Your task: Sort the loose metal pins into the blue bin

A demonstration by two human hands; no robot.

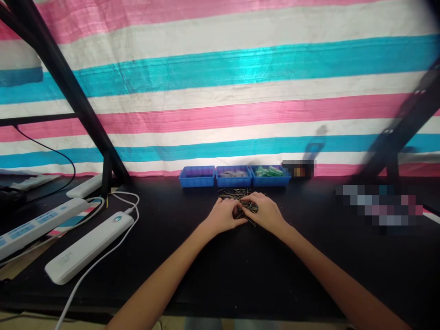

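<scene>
A loose pile of thin, dark and brassy sticks, like nails or screws [235, 193], lies on the black table in front of three blue bins. My left hand [227, 215] rests at the pile's left side, thumb apart from its curved fingers. From the right, my right hand [263, 211] reaches over the pile, its thumb and fingertips spread around some of the pieces. The fingertips of both hands nearly meet in the middle. Neither hand visibly lifts a piece.
The left blue bin [197, 177] holds something dark, the middle bin [234, 181] pale packets, the right bin [271, 181] green packets. A white power bank-like box [89, 247], cable and power strip [41, 224] lie left. Black frame posts [74, 98] stand at both sides.
</scene>
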